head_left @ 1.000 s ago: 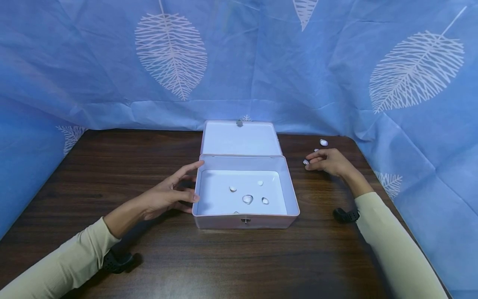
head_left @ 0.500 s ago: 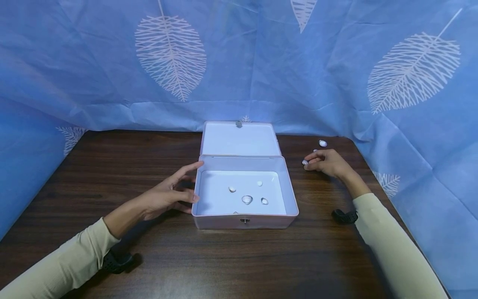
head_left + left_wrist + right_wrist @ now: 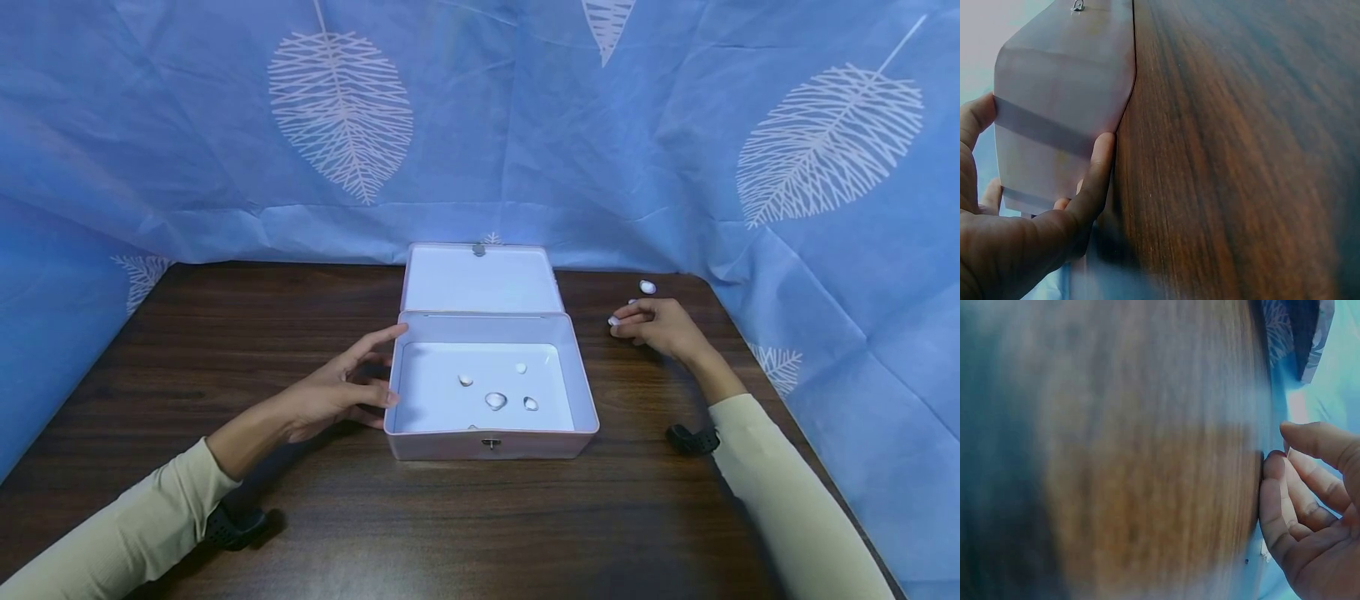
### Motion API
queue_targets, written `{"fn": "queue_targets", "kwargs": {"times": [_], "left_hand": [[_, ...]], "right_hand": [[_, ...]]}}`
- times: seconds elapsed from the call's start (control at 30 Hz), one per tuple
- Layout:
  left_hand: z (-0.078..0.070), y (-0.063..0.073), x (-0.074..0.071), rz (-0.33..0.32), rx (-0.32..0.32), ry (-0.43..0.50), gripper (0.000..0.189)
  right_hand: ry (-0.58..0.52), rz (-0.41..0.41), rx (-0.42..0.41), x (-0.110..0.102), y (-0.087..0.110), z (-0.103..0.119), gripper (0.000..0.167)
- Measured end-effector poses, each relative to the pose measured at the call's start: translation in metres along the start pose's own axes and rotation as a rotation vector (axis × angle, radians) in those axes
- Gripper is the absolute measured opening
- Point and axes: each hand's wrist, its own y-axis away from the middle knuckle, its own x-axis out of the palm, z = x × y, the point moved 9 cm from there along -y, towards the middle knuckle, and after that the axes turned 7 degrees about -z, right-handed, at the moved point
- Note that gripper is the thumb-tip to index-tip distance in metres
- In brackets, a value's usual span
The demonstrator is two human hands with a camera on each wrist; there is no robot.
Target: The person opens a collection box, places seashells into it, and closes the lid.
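A pale metal box (image 3: pixel 491 446) lies open on the table, its lid (image 3: pixel 483 279) tipped back behind it. Inside are several small seashells, among them a larger shell (image 3: pixel 496 401) near the middle. My left hand (image 3: pixel 341 387) has its fingers spread along the box's left wall; in the left wrist view its fingertips (image 3: pixel 1104 147) rest on that wall. To the right of the box, my right hand (image 3: pixel 660 327) pinches a small white seashell (image 3: pixel 613 321) between thumb and fingers, low over the table. In the right wrist view the fingers mostly hide that shell.
Beyond the right hand a white shell (image 3: pixel 647 287) lies near the back right corner, with a smaller shell (image 3: pixel 632 301) partly behind the fingers. The dark wooden table (image 3: pixel 480 533) ends at a blue leaf-patterned cloth (image 3: pixel 525 125) behind and at both sides.
The right fingers have drawn slightly closer around the small seashell, which now shows less. The left hand keeps its place at the box, and the shells inside stay where they were.
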Motion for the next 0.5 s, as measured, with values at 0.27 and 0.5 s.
{"fn": "queue_targets", "kwargs": {"times": [0.27, 0.5], "left_hand": [[0.0, 0.001, -0.001, 0.0, 0.0, -0.001, 0.101], [0.0, 0.0, 0.0, -0.008, -0.007, -0.002, 0.099]], "right_hand": [[-0.053, 0.006, 0.004, 0.005, 0.0, 0.001, 0.048], [-0.037, -0.007, -0.028, 0.007, 0.006, 0.016, 0.049]]}}
